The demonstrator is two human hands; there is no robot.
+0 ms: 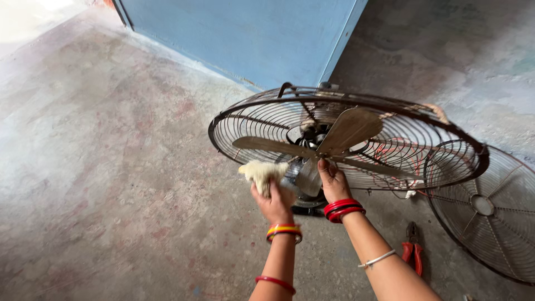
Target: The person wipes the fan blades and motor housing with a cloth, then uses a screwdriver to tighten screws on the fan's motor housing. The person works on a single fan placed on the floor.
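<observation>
Fan (348,139): big old metal pedestal-type, tipped over on the concrete floor (111,167), rear cage facing up, front guard off. Sitting right in front of the blue door (251,33).

Blades (351,131): thin dull metal, three showing, grimy. Probably stiff but bendy at the tips and free to spin on the hub, so best steadied near the root, not the tip. Edges likely a bit sharp.

Cloth (261,171): small pale yellowish rag, soft and floppy, bunches up easily, weighs nothing. Fine to wad in the palm.

Left hand (274,203): fingers closed tight round the wad of cloth, pressing it against the lower blade close to the hub. Yellow and red bangles on the wrist.

Right hand (333,184): fingers curled together onto the blade edge just beside the hub, thumb side up, looks like a steadying pinch rather than a full fist. Red bangles on that wrist.

Front guard (490,212): round wire grille, lying off to the right, overlapping the fan's rim. Light-ish but springy, wires thin.

Pliers (413,248): red handles, on the floor near the right forearm, untouched.

Whole fan: looks heavy and awkward, rim or the top carry handle the sane places to grab.
</observation>
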